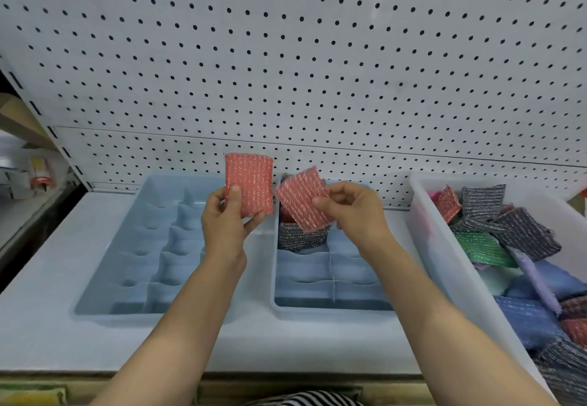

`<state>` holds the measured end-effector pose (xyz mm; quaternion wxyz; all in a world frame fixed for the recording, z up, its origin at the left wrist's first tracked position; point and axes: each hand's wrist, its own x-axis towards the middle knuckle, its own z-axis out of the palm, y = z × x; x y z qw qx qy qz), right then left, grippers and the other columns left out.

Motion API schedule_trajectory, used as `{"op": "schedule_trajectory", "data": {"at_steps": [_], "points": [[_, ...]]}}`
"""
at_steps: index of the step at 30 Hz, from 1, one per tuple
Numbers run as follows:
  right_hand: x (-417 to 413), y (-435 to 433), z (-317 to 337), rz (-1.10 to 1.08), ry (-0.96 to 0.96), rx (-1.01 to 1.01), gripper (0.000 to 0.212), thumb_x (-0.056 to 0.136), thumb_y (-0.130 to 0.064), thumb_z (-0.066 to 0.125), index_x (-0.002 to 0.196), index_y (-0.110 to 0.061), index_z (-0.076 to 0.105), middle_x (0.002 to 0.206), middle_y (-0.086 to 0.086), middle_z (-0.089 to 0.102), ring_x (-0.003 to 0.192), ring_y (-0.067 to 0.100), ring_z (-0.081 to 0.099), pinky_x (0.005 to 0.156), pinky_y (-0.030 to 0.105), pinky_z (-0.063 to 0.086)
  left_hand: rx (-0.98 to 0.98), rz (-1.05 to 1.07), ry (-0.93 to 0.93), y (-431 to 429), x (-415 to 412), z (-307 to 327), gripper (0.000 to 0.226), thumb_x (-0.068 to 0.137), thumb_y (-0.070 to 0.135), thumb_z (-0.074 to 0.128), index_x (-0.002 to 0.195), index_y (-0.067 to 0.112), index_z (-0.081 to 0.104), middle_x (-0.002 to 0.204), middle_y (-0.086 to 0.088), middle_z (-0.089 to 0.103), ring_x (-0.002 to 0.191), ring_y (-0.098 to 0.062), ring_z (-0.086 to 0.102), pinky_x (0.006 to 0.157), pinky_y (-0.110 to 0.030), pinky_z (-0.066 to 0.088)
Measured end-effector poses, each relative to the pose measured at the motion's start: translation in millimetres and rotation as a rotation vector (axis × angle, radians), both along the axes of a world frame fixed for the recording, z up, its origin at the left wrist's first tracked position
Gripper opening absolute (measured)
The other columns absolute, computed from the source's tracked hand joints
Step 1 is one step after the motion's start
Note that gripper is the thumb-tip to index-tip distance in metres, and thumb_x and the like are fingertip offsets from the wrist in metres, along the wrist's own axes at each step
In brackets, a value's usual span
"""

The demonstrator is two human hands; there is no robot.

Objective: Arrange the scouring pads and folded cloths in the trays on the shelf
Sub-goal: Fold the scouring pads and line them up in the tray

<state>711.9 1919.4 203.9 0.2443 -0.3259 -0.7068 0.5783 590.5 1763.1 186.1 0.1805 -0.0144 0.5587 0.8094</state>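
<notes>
White pegboard [286, 56] behind, blurred packages [38, 170] far left, black-and-white striped fabric [305, 399] at the bottom edge

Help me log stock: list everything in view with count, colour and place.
Upright pad: 1, red, above the trays.
Tilted pad: 1, red, over the right tray.
Grey pad: 1 visible, dark grey, right tray's back-left compartment.
Left tray: 1, light blue, divided, on shelf.
Right tray: 1, light blue, divided, beside it.
Bin: 1, white, far right; mixed pads and cloths inside.
Pegboard: 1, white, behind.
Shelf: 1, white.
Left hand: holds upright pad.
Right hand: pinches tilted pad.
</notes>
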Motion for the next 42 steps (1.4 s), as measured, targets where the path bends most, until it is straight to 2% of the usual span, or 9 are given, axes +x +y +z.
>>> {"op": "schedule_trajectory", "data": {"at_steps": [4, 11, 17, 23, 26, 29, 32, 37, 42], "points": [[4, -1, -15, 0.073, -0.444, 0.403, 0.021, 0.070, -0.026, 0.089, 0.081, -0.025, 0.071, 0.078, -0.007, 0.069, 0.071, 0.007, 0.063, 0.070, 0.026, 0.053, 0.012, 0.009, -0.026, -2, 1, -1, 0.018, 0.101, 0.027, 0.055, 0.113, 0.013, 0.055, 0.105, -0.009, 0.064, 0.083, -0.017, 0.066, 0.063, -0.025, 0.059], [-11, -18, -33, 0.140, -0.506, 0.814, 0.018, 0.075, -0.023, 0.083, 0.092, -0.022, 0.076, 0.102, -0.001, 0.066, 0.101, 0.019, 0.059, 0.073, 0.028, 0.047, -0.018, 0.004, -0.020, -1, 6, -3, 0.021, 0.101, 0.028, 0.055, 0.115, 0.012, 0.055, 0.104, -0.008, 0.064, 0.084, -0.016, 0.066, 0.067, -0.028, 0.060], [-15, -19, -47, 0.128, -0.549, 0.942, 0.034, 0.078, -0.026, 0.080, 0.108, -0.020, 0.065, 0.115, -0.001, 0.055, 0.112, 0.020, 0.047, 0.068, 0.032, 0.046, -0.030, -0.010, -0.019, -4, 9, -6, 0.027, 0.101, 0.030, 0.055, 0.119, 0.010, 0.055, 0.106, -0.009, 0.065, 0.087, -0.019, 0.068, 0.067, -0.028, 0.060], [-18, -13, -49, 0.167, -0.537, 0.875, 0.040, 0.075, -0.027, 0.081, 0.107, -0.018, 0.058, 0.110, 0.000, 0.059, 0.106, 0.023, 0.053, 0.072, 0.029, 0.039, -0.054, -0.032, -0.013, -5, 17, -5, 0.027, 0.101, 0.030, 0.056, 0.118, 0.009, 0.056, 0.107, -0.010, 0.066, 0.090, -0.020, 0.068, 0.065, -0.026, 0.060], [-19, -13, -36, -0.031, -0.370, 0.683, 0.035, 0.079, -0.047, 0.074, 0.102, -0.024, 0.063, 0.098, -0.006, 0.061, 0.102, 0.013, 0.050, 0.078, 0.029, 0.043, -0.070, -0.073, 0.003, -3, 24, -6, 0.027, 0.101, 0.030, 0.055, 0.116, 0.008, 0.057, 0.102, -0.009, 0.067, 0.088, -0.018, 0.067, 0.066, -0.027, 0.060], [-17, -26, -9, -0.024, -0.157, 0.085, 0.040, 0.085, -0.058, 0.065, 0.103, -0.023, 0.068, 0.099, -0.008, 0.071, 0.099, 0.012, 0.064, 0.085, 0.031, 0.052, -0.116, -0.121, 0.059, 3, 32, -8, 0.020, 0.101, 0.031, 0.055, 0.108, 0.014, 0.060, 0.099, -0.004, 0.069, 0.086, -0.015, 0.066, 0.069, -0.026, 0.057], [-14, -29, 0, 0.069, -0.009, -0.349, 0.026, 0.087, -0.026, 0.075, 0.107, -0.010, 0.070, 0.099, 0.007, 0.075, 0.089, 0.022, 0.072, 0.080, 0.034, 0.059, -0.197, -0.169, 0.155, 11, 43, -16, 0.013, 0.100, 0.029, 0.056, 0.105, 0.019, 0.062, 0.098, 0.000, 0.069, 0.086, -0.012, 0.065, 0.074, -0.025, 0.053], [9, 0, -3, -0.037, -0.037, -0.063, 0.027, 0.077, -0.014, 0.083, 0.102, -0.010, 0.072, 0.086, 0.002, 0.073, 0.078, 0.014, 0.070, 0.076, 0.025, 0.059, -0.683, -0.286, 0.460, 12, 58, -51, 0.054, 0.098, 0.023, 0.060, 0.146, 0.011, 0.041, 0.145, -0.006, 0.048, 0.133, -0.023, 0.047, 0.111, -0.039, 0.039], [17, -8, -21, 0.095, -0.451, 0.482, 0.032, 0.078, -0.031, 0.082, 0.108, -0.022, 0.075, 0.095, -0.002, 0.072, 0.089, 0.014, 0.066, 0.083, 0.030, 0.053, -0.616, -0.279, 0.304, 14, 59, -63, 0.037, 0.098, 0.016, 0.059, 0.135, 0.010, 0.056, 0.125, -0.008, 0.063, 0.114, -0.024, 0.060, 0.095, -0.032, 0.047]]}}
